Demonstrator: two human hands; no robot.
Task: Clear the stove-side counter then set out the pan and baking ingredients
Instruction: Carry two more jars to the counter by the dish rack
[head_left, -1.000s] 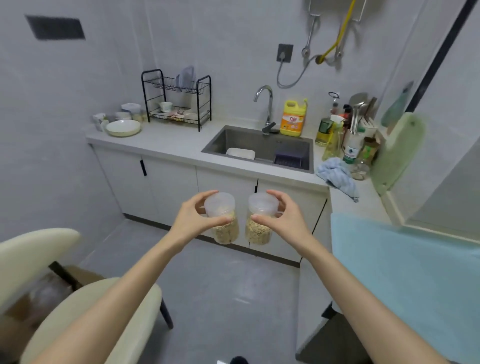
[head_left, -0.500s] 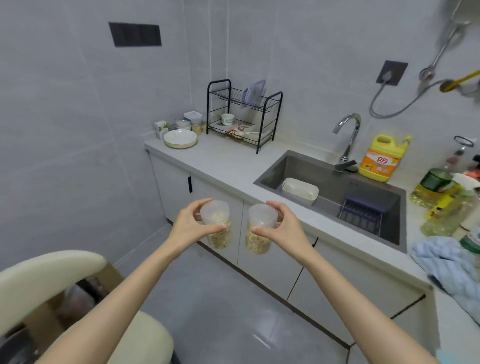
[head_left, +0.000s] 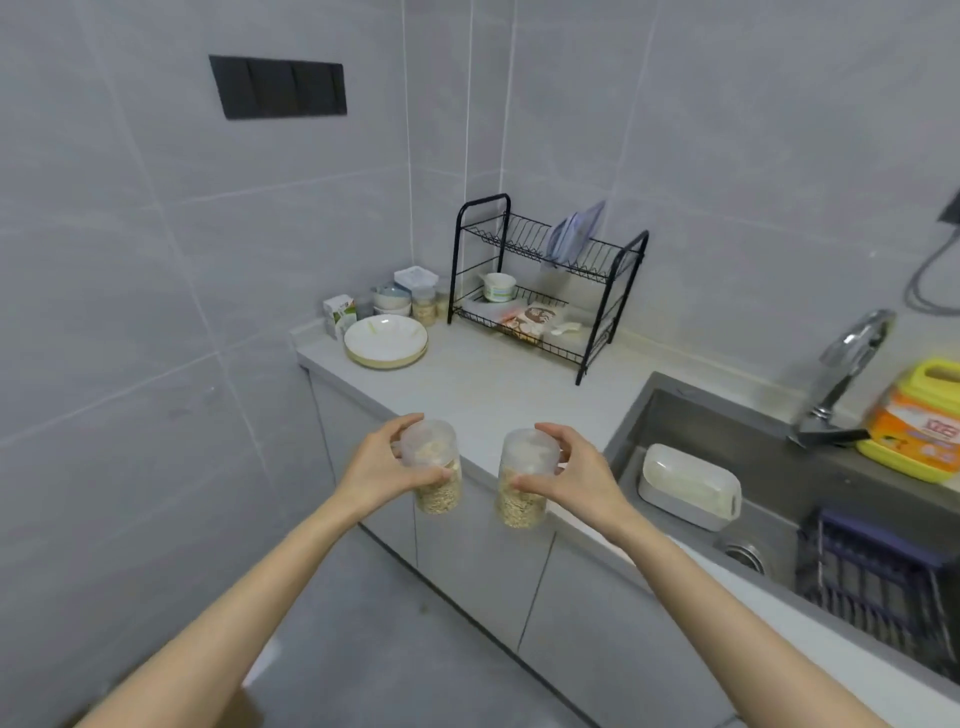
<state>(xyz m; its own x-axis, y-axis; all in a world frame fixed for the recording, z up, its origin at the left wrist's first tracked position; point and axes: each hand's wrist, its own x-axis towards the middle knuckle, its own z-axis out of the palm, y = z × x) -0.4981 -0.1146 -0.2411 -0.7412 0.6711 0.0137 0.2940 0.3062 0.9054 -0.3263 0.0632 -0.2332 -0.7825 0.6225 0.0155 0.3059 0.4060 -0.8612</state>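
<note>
My left hand (head_left: 379, 470) grips a clear plastic jar of pale grain (head_left: 435, 478) near its lid. My right hand (head_left: 576, 480) grips a second, similar jar (head_left: 519, 499) the same way. Both jars are upright and held in the air just in front of the grey counter's (head_left: 498, 395) front edge, a little apart from each other. Neither jar touches the counter.
At the counter's far left corner stand stacked cream plates (head_left: 385, 340), bowls, a small carton and another jar (head_left: 424, 309). A black two-tier dish rack (head_left: 550, 291) stands behind. To the right lie the steel sink (head_left: 769, 499) with a white tub (head_left: 688, 486), a faucet (head_left: 847, 369) and a yellow detergent jug (head_left: 919, 418).
The view has swung left and closer to the counter. Both hands, still gripping the jars, now sit right at the counter's front edge; the chair has left the view.
</note>
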